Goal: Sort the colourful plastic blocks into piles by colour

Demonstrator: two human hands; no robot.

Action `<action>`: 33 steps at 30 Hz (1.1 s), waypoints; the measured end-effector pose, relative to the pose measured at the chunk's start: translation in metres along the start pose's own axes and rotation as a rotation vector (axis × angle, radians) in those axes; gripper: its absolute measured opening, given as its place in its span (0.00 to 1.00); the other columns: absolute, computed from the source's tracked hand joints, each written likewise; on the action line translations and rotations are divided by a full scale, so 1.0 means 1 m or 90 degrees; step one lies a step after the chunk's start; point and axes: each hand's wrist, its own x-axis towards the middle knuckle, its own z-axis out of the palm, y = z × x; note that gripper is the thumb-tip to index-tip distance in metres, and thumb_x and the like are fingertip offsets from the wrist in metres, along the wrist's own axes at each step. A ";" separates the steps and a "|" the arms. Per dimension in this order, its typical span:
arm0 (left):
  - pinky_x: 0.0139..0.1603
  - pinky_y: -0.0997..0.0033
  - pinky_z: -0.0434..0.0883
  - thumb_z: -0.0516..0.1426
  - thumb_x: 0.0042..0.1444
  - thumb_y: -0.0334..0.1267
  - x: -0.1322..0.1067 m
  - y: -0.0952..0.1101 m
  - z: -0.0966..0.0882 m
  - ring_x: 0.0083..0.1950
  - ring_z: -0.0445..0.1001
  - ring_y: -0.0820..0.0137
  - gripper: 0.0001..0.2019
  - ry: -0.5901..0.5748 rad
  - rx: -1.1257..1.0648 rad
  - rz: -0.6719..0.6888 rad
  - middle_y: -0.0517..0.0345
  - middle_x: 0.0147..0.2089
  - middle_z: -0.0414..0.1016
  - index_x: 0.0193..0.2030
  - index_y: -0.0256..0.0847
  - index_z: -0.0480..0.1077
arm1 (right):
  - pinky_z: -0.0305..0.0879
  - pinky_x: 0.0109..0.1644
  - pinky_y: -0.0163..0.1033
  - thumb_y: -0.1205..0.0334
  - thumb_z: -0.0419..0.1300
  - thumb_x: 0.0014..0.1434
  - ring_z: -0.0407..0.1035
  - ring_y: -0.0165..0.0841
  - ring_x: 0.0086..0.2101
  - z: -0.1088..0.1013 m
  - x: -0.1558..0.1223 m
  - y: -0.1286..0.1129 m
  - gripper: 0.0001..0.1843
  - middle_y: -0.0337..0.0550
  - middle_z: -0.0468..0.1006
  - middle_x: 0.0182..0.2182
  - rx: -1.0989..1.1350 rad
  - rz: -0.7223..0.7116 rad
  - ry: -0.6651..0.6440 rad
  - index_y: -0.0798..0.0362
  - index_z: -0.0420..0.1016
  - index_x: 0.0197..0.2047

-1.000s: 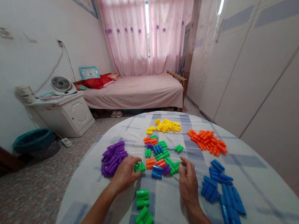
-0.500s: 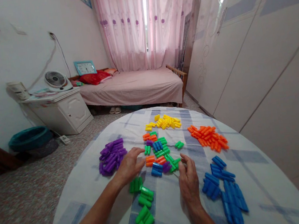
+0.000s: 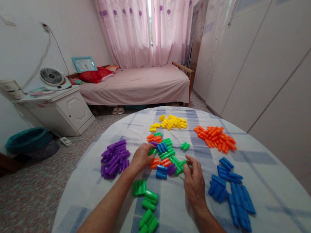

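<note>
My left hand (image 3: pixel 142 158) reaches to the left side of a mixed cluster of coloured tube-shaped plastic blocks, its thumb and fingers closed around a small green block (image 3: pixel 151 152). Beside it in the cluster sit a blue block (image 3: pixel 162 147), a purple block (image 3: pixel 171 169) and an orange block (image 3: pixel 165 162). My right hand (image 3: pixel 193 176) rests at the cluster's right edge, fingers curled but thumb and index apart. Its thumb is at the end of a green block (image 3: pixel 182 165); whether they touch is unclear. A separate green block (image 3: pixel 185 146) lies just beyond.
Sorted piles lie around on the cloth-covered round table (image 3: pixel 92 159): purple blocks (image 3: pixel 114 159) left, yellow blocks (image 3: pixel 173 121) at the back, orange blocks (image 3: pixel 215 138) and blue blocks (image 3: pixel 238 201) right, larger green blocks (image 3: pixel 145 228) in front. A bed (image 3: pixel 136 82) stands beyond.
My left hand has moved forward and right onto the small green block and closed on it. My right hand stays by the cluster's right edge. The view has tilted down slightly.
</note>
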 end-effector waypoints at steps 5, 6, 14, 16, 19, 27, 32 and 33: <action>0.41 0.73 0.68 0.55 0.46 0.27 -0.008 0.000 -0.011 0.40 0.72 0.70 0.20 -0.025 -0.018 -0.022 0.54 0.42 0.75 0.49 0.37 0.70 | 0.58 0.54 0.42 0.53 0.48 0.62 0.63 0.37 0.50 0.000 0.000 0.002 0.20 0.47 0.69 0.50 0.009 -0.010 0.007 0.52 0.65 0.54; 0.40 0.73 0.68 0.54 0.46 0.27 -0.011 -0.001 -0.014 0.39 0.72 0.70 0.20 -0.027 -0.020 -0.029 0.54 0.41 0.75 0.49 0.36 0.70 | 0.58 0.53 0.42 0.53 0.48 0.62 0.63 0.37 0.50 0.000 0.000 0.003 0.20 0.47 0.69 0.50 0.009 -0.009 0.007 0.52 0.65 0.54; 0.33 0.75 0.66 0.53 0.46 0.30 -0.056 -0.010 -0.034 0.34 0.71 0.71 0.20 -0.113 -0.070 -0.048 0.57 0.35 0.74 0.48 0.34 0.70 | 0.57 0.54 0.42 0.54 0.48 0.61 0.63 0.37 0.50 0.001 0.001 0.003 0.20 0.47 0.70 0.50 0.009 -0.010 0.009 0.52 0.66 0.53; 0.32 0.75 0.65 0.53 0.48 0.34 -0.068 -0.009 -0.039 0.34 0.71 0.71 0.18 -0.169 -0.089 -0.033 0.58 0.34 0.73 0.47 0.36 0.71 | 0.57 0.54 0.43 0.55 0.48 0.61 0.63 0.37 0.50 0.001 0.001 0.002 0.20 0.47 0.70 0.50 0.014 -0.012 0.008 0.53 0.66 0.53; 0.33 0.75 0.66 0.52 0.51 0.37 -0.078 -0.005 -0.046 0.35 0.71 0.70 0.15 -0.229 -0.093 -0.028 0.58 0.34 0.74 0.43 0.37 0.72 | 0.56 0.55 0.43 0.55 0.48 0.61 0.63 0.37 0.51 0.001 0.001 0.002 0.19 0.47 0.70 0.50 0.011 -0.020 0.003 0.52 0.66 0.53; 0.64 0.57 0.57 0.61 0.47 0.54 -0.103 0.028 -0.053 0.65 0.59 0.55 0.36 -0.165 -0.020 0.040 0.49 0.66 0.58 0.63 0.47 0.60 | 0.57 0.55 0.44 0.54 0.48 0.61 0.64 0.38 0.50 0.001 0.000 0.002 0.20 0.47 0.70 0.50 0.016 -0.020 0.002 0.52 0.66 0.53; 0.68 0.41 0.42 0.67 0.32 0.57 -0.143 0.032 -0.039 0.72 0.37 0.46 0.59 -0.286 0.033 0.053 0.49 0.73 0.37 0.70 0.53 0.42 | 0.57 0.55 0.44 0.54 0.47 0.61 0.63 0.38 0.50 0.001 0.000 0.000 0.20 0.47 0.70 0.50 0.009 -0.020 0.004 0.52 0.66 0.53; 0.68 0.41 0.41 0.68 0.30 0.56 -0.148 0.030 -0.035 0.72 0.36 0.45 0.61 -0.289 0.044 0.042 0.48 0.73 0.35 0.70 0.52 0.41 | 0.57 0.55 0.44 0.54 0.48 0.61 0.63 0.38 0.50 0.001 0.000 0.000 0.20 0.47 0.70 0.49 0.004 -0.020 0.001 0.52 0.66 0.53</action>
